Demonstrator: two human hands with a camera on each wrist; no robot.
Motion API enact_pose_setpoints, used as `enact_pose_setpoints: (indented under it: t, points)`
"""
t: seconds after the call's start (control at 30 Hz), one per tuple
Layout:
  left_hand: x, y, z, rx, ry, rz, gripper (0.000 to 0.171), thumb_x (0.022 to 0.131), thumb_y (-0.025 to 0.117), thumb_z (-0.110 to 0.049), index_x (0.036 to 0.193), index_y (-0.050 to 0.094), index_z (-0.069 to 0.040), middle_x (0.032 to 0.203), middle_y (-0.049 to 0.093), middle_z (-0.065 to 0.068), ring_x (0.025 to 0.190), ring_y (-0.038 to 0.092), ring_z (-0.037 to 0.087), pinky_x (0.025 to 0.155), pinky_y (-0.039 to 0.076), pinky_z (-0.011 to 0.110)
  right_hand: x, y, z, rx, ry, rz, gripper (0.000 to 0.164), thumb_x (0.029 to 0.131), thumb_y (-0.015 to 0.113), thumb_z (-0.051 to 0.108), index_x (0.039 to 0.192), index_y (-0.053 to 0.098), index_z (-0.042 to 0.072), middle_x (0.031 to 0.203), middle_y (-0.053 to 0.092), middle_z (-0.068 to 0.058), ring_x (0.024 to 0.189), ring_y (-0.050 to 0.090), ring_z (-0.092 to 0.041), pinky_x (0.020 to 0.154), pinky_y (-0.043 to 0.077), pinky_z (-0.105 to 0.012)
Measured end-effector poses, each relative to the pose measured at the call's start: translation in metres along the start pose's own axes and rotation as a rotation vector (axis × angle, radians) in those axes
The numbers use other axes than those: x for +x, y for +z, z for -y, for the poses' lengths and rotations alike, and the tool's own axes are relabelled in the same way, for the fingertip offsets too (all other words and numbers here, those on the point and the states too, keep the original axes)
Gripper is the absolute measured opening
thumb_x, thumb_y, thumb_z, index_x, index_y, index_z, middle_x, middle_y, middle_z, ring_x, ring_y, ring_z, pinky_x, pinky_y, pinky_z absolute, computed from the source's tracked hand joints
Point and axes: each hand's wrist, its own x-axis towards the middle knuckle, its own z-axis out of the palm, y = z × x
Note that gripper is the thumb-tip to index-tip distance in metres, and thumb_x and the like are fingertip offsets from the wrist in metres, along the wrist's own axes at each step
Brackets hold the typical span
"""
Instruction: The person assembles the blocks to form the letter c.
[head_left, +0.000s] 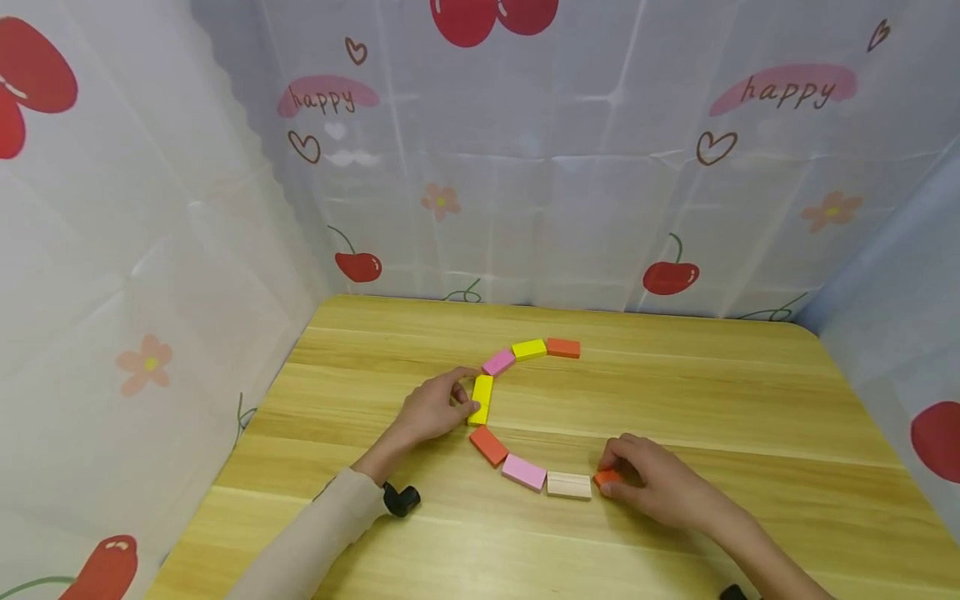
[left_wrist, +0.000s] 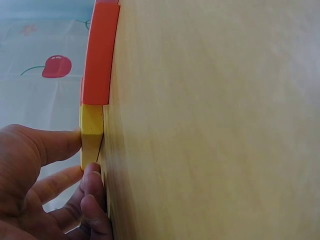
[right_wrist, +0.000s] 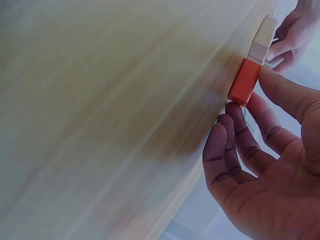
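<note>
Small coloured wooden blocks lie end to end in a curve like a C on the table. My left hand [head_left: 437, 406] pinches a yellow block [head_left: 481, 398] on the curve's left side, thumb on it and index finger by its far end. In the left wrist view, a red-orange block [left_wrist: 101, 55] adjoins that yellow block [left_wrist: 92, 120]. At the curve's near right end, my right hand [head_left: 660, 482] holds an orange block [right_wrist: 245, 81] between thumb and fingers. This block sits right beside a plain wood block [head_left: 568, 486]; in the head view the fingers partly cover it.
Between the hands lie a red-orange block [head_left: 489, 446] and a pink block [head_left: 524, 472]. The far arm has a pink block [head_left: 498, 362], a yellow block [head_left: 529, 349] and an orange block [head_left: 563, 347]. A printed curtain [head_left: 540, 225] hangs behind the wooden table [head_left: 720, 392].
</note>
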Motion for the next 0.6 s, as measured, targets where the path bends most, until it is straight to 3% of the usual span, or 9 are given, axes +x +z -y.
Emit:
enact_pose_setpoints:
  t: [0.6]
  points:
    - [-0.0005,-0.0002,-0.0013,0.001,-0.014,0.008,0.056,0.100,0.077,-0.030,0.153,0.058,-0.028,0.098,0.067,-0.004,0.075,0.058,0.016,0.066,0.042,0.031,0.0018,0.0022,0.0048,-0.008,-0.002,0.008,0.012,0.102,0.074,0.039,0.103,0.067,0.031,0.102,0.065,0.015,0.096,0.056,-0.004,0.086,0.050,-0.029]
